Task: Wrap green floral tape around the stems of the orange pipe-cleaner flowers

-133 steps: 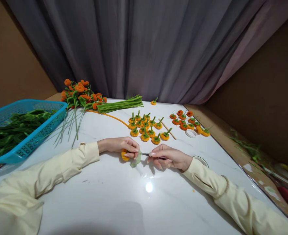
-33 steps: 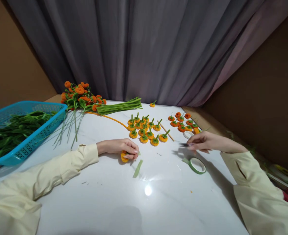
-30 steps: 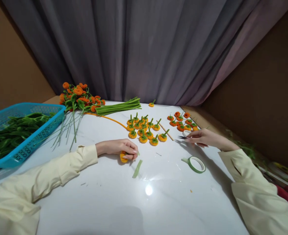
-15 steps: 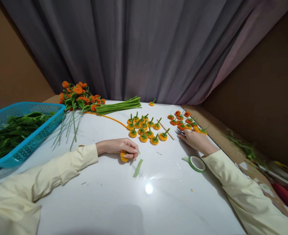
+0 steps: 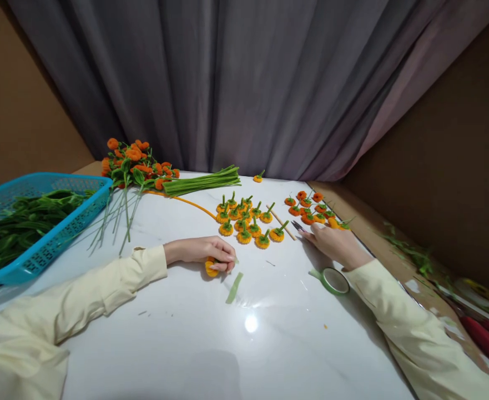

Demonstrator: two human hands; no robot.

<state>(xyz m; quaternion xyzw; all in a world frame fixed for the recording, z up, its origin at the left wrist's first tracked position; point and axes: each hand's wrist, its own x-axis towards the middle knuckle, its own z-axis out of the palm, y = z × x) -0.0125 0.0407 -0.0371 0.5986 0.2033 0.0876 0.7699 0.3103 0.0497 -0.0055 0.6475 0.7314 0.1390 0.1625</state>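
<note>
My left hand (image 5: 211, 251) is closed on a yellow pipe-cleaner flower head (image 5: 211, 268), just above the white table; its stem is hidden in my fingers. A bit of pale tape sticks out by the fingertips. Below it, a strip of green floral tape (image 5: 234, 288) lies on the table. My right hand (image 5: 336, 242) is closed on small scissors (image 5: 298, 226), whose pointed metal blades face left while the handles are hidden. It rests beside the orange flower heads (image 5: 306, 211). Several yellow flower heads (image 5: 244, 223) with short green stems stand between the hands, towards the back.
A roll of green tape (image 5: 334, 281) lies by my right wrist. At left is a blue basket (image 5: 61, 233) of green leaves (image 5: 28, 222). Finished orange flowers (image 5: 134, 155) and green stems (image 5: 205, 180) lie at the back. A thin stick (image 5: 283, 223) lies near the yellow heads.
The scissors have shifted slightly left, and their blades show more clearly from my right hand. My left hand and the yellow flower head stay in place.
</note>
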